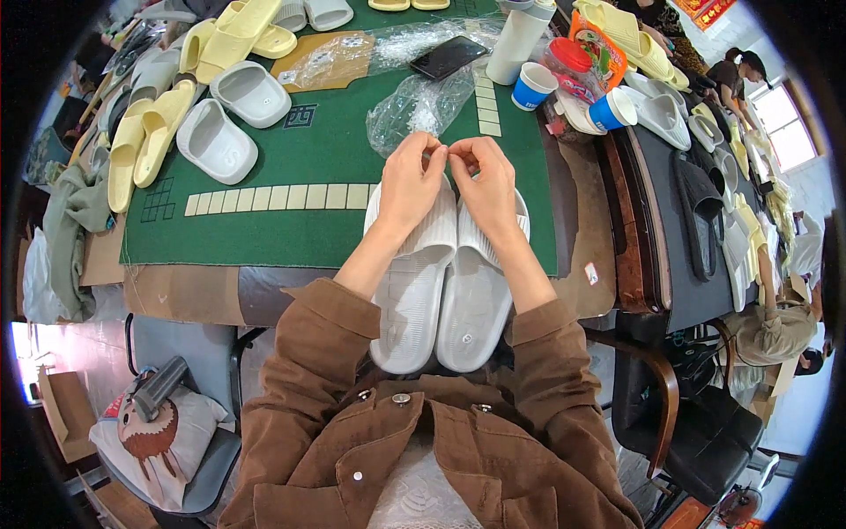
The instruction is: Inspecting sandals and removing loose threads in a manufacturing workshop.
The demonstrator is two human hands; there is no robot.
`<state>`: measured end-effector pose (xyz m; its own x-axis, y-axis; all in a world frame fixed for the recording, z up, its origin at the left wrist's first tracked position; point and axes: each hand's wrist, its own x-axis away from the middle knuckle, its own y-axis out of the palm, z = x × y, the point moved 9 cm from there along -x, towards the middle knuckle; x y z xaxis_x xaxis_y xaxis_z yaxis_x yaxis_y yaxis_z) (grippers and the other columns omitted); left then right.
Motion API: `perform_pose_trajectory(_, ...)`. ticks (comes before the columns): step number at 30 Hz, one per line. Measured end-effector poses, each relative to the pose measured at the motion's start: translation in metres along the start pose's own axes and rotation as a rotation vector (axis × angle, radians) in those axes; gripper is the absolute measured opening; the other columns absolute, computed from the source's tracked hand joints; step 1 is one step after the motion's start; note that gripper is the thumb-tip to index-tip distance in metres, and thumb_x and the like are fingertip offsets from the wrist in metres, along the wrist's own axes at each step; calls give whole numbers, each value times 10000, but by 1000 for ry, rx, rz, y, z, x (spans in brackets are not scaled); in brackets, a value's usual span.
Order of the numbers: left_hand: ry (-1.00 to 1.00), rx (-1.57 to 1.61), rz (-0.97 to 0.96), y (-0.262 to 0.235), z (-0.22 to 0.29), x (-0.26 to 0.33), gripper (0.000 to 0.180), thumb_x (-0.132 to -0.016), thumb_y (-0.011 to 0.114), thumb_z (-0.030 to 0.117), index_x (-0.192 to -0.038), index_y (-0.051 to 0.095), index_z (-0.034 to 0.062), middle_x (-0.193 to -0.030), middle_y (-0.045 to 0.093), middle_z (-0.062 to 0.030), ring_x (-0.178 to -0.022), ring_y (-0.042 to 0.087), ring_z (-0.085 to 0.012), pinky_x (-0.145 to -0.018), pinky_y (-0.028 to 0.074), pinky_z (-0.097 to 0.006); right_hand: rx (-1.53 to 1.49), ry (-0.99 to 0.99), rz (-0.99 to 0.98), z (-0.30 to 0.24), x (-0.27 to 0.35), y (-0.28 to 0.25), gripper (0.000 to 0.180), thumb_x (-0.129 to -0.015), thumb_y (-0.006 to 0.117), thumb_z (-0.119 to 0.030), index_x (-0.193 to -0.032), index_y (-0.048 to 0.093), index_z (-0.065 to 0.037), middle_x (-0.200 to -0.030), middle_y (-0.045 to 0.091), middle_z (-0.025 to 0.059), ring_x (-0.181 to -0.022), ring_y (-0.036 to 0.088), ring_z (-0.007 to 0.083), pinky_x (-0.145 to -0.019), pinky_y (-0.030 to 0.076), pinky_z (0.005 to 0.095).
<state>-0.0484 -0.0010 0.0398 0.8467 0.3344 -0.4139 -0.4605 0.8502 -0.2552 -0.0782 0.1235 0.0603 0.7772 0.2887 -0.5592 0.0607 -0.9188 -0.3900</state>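
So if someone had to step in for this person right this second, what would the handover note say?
Left hand and right hand: both raised over the toe end of the pale slippers, fingertips pinched together on something too small to make out.
Slippers: a pair lying soles up, side by side, at the near edge of the green mat.
Nearby: crumpled clear plastic bag just beyond the hands; more grey and yellow slippers piled at the far left.
Done: pair matched and laid together.
Left: slippers are not bagged yet.
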Motion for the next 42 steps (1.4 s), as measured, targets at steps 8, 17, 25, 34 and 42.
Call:
perform_pose_trajectory(8,79,-61,19,4,2,3,71,-845,566,52,-845,535,-12,-809,561,-160,-718,570,-326,-643,447,-398,107,51,-50,6,0,4,118,-788,646,-33,-893,599,-7,-811,642,110,-703,632,201,-617,490,307)
perform_pose_trajectory(17,81,-88,-38,6,-1,1,71,-857,559,53,-873,556,-17,-815,570,-172,-730,573,-314,-670,458,-378,120,57,-53,10,2,6,100,-796,590,-93,-867,547,-38,-829,631,179,-753,612,387,-646,489,468)
perform_pose_trajectory(25,-3,-101,-226,24,-5,6,106,-877,552,81,-888,541,-24,-806,628,-158,-671,609,-270,-630,474,-355,222,60,-164,16,15,-28,94,-801,623,-61,-854,576,-1,-827,632,153,-741,642,292,-643,508,377)
perform_pose_trajectory(34,-31,-144,-255,24,-8,4,130,-894,544,140,-898,551,10,-792,676,-118,-713,649,-241,-656,478,-354,784,67,511,64,5,-340,228,-816,655,-156,-977,640,5,-943,632,160,-895,594,303,-808,470,393)
perform_pose_trajectory(42,-60,-158,-292,27,-16,7,148,-888,547,153,-875,564,6,-767,668,-115,-703,649,-245,-649,477,-348,834,750,370,177,-3,-431,821,-689,713,-576,-1122,584,110,-1145,596,300,-1137,559,384,-964,424,394)
